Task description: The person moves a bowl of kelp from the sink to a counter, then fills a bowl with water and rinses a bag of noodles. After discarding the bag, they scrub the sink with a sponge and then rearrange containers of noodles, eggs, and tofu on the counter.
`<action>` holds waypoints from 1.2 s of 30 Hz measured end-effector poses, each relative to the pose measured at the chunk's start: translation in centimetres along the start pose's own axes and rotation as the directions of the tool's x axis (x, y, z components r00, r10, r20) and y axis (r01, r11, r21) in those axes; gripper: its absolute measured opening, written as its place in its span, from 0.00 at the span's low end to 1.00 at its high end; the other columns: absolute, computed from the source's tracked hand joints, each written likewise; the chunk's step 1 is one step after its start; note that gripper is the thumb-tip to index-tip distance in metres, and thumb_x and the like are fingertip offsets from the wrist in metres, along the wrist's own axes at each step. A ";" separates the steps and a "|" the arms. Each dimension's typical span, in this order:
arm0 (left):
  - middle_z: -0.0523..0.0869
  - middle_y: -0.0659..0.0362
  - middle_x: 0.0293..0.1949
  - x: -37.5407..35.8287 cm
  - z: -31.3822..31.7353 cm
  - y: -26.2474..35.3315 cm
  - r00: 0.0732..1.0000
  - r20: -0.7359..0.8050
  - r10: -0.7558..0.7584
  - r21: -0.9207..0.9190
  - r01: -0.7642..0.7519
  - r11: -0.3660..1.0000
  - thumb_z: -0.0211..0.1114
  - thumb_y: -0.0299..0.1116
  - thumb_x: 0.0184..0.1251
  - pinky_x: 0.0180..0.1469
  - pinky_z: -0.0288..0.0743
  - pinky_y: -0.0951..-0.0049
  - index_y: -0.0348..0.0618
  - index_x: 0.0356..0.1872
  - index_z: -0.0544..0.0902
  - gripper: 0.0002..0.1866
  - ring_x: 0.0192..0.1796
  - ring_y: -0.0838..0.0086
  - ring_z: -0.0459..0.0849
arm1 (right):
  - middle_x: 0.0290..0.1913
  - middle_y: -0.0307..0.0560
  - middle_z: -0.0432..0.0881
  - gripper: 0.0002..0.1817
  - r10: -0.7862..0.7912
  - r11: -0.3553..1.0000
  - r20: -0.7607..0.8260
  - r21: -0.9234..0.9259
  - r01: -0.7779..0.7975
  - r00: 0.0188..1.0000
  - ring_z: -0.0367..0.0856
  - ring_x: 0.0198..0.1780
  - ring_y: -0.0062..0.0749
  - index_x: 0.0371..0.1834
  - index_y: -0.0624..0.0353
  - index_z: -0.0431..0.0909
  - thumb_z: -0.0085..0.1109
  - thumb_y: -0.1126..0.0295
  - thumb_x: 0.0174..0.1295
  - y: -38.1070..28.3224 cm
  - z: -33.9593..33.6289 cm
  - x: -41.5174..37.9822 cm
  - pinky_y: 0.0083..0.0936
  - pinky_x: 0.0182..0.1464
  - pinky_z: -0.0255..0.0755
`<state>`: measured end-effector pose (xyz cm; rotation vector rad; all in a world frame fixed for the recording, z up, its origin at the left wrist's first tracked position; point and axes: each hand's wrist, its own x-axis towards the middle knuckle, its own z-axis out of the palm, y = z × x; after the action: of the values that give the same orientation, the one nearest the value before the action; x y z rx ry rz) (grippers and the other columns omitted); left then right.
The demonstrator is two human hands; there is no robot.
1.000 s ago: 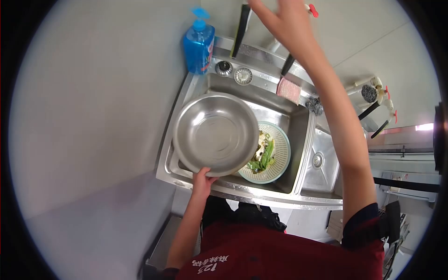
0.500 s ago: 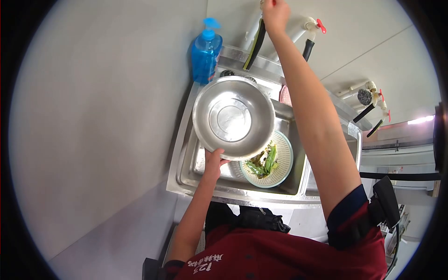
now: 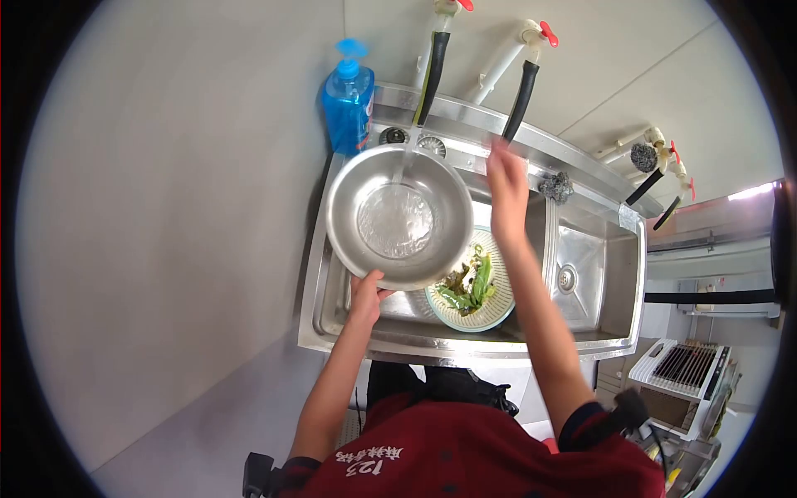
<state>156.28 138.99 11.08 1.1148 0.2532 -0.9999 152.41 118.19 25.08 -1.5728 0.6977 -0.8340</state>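
My left hand [image 3: 365, 297] grips the near rim of a stainless steel bowl [image 3: 451, 217], thumb on the inside, holding it over the sink's left basin [image 3: 407, 309]. Water runs from a black hose [image 3: 432, 79] on the wall tap [image 3: 448, 7] into the bowl, and a shallow layer ripples on its bottom. My right hand [image 3: 507, 192] is in the air to the right of the bowl, its fingers smeared by motion. Below and partly behind the bowl sits a pale plastic colander [image 3: 496, 305] with green leafy vegetables [image 3: 473, 286] in it.
A blue pump soap bottle [image 3: 347, 108] stands at the sink's back left corner. A second tap hose [image 3: 520, 100] hangs near my right hand. One steel scourer [image 3: 556, 187] lies on the back ledge, another [image 3: 643, 156] hangs by the right taps. A second basin [image 3: 581, 249] is to the right.
My right hand has come down from the left tap toward the sink's middle. Water now flows into the bowl. The bowl is still in my left hand; the view has shifted slightly.
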 end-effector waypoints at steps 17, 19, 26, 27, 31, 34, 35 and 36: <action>0.67 0.51 0.46 1.4 2.0 -0.7 0.996 -0.084 -0.008 0.238 0.028 0.971 0.49 0.24 0.44 0.37 0.74 0.64 0.43 0.53 0.54 0.29 0.45 0.65 0.71 | 0.36 0.45 0.74 0.15 0.783 0.620 -0.005 -0.072 -0.781 0.622 0.74 0.36 0.27 0.43 0.63 0.65 0.45 0.68 0.53 10.7 -15.9 -24.2 0.21 0.37 0.66; 0.66 0.50 0.47 1.1 1.2 -0.2 0.994 -0.103 0.047 0.279 -0.016 0.960 0.49 0.23 0.44 0.43 0.70 0.67 0.41 0.54 0.54 0.30 0.47 0.67 0.70 | 0.36 0.47 0.73 0.15 0.724 0.680 0.004 -0.171 -0.713 0.690 0.75 0.31 0.28 0.40 0.66 0.66 0.48 0.68 0.51 11.8 -16.2 -24.8 0.20 0.32 0.67; 0.59 0.48 0.54 -4.2 2.6 4.9 0.700 0.042 0.713 0.583 -0.597 0.551 0.43 0.17 0.48 0.55 0.53 0.77 0.35 0.57 0.48 0.31 0.56 0.66 0.61 | 0.32 0.51 0.75 0.14 0.627 0.709 0.030 -0.437 -0.554 0.779 0.75 0.33 0.34 0.37 0.66 0.68 0.49 0.69 0.49 14.1 -17.6 -25.1 0.24 0.35 0.67; 0.57 0.47 0.56 -5.0 3.2 5.3 0.599 0.062 0.798 0.610 -0.656 0.445 0.42 0.16 0.49 0.55 0.53 0.76 0.35 0.58 0.47 0.31 0.57 0.66 0.59 | 0.33 0.53 0.75 0.13 0.536 0.718 0.065 -0.560 -0.414 0.842 0.75 0.34 0.37 0.36 0.66 0.69 0.49 0.69 0.48 14.4 -17.5 -24.4 0.26 0.37 0.67; 0.55 0.47 0.57 -4.5 -0.3 3.1 0.476 0.069 0.877 0.683 -0.663 0.306 0.42 0.17 0.50 0.55 0.53 0.75 0.36 0.58 0.46 0.31 0.59 0.66 0.56 | 0.35 0.57 0.72 0.14 0.412 0.720 0.167 -0.663 -0.207 0.896 0.71 0.39 0.46 0.36 0.65 0.70 0.51 0.71 0.44 14.6 -12.5 -18.3 0.31 0.40 0.65; 0.60 0.47 0.54 -5.8 -1.1 1.0 0.498 -0.159 0.853 0.676 -0.575 0.461 0.45 0.21 0.53 0.53 0.56 0.74 0.32 0.56 0.51 0.26 0.55 0.67 0.62 | 0.35 0.57 0.71 0.14 0.225 0.788 0.371 -0.613 0.056 0.901 0.70 0.37 0.49 0.35 0.64 0.70 0.52 0.71 0.43 17.0 -6.7 -12.7 0.33 0.41 0.64; 0.60 0.47 0.54 -6.1 -2.5 -0.3 0.494 -0.169 0.853 0.685 -0.563 0.462 0.45 0.21 0.53 0.53 0.56 0.74 0.32 0.56 0.51 0.26 0.55 0.67 0.62 | 0.34 0.57 0.71 0.13 0.210 0.745 0.400 -0.656 0.119 0.892 0.69 0.38 0.48 0.34 0.63 0.70 0.52 0.71 0.43 18.4 -5.0 -10.9 0.34 0.41 0.64; 0.65 0.48 0.50 -6.5 -4.1 -1.9 0.559 -0.264 0.786 0.658 -0.492 0.570 0.47 0.21 0.53 0.51 0.59 0.75 0.29 0.52 0.55 0.23 0.50 0.69 0.66 | 0.33 0.57 0.72 0.13 0.198 0.696 0.432 -0.694 0.184 0.880 0.69 0.38 0.48 0.34 0.63 0.70 0.52 0.70 0.43 19.9 -3.4 -9.0 0.36 0.41 0.65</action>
<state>152.32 145.78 12.05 1.8129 -0.0346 0.0073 144.74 120.47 4.47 -2.3796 0.6943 -0.0875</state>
